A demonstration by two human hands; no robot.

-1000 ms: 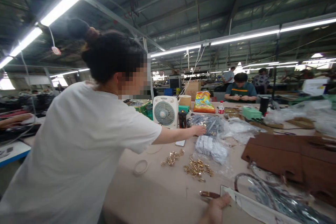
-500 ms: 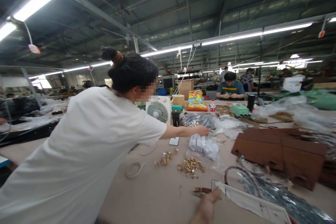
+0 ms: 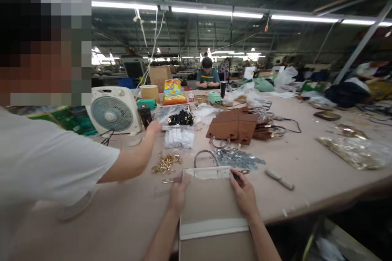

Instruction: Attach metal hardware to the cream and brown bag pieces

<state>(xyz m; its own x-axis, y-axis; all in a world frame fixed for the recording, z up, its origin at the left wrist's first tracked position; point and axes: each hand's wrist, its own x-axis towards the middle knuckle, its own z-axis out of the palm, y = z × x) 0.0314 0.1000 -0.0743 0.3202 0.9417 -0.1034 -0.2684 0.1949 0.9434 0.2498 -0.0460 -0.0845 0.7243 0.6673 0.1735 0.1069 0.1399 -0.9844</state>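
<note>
Left hand (image 3: pixel 178 192) and right hand (image 3: pixel 245 193), partly curled, grip opposite edges of a beige panel (image 3: pixel 212 202); a looped handle (image 3: pixel 206 151) arches beyond.

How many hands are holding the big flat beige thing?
2. The left hand is at the left edge of the beige panel, near its top; the right hand is at the right edge. No others show, though the panel's bottom is out of view.

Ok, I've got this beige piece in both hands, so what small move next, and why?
Perhaps draw the beige piece slightly back: your left hand and right hand hold its sides, and the brown handle beyond its far edge appears close to the shiny grey pile.
</note>
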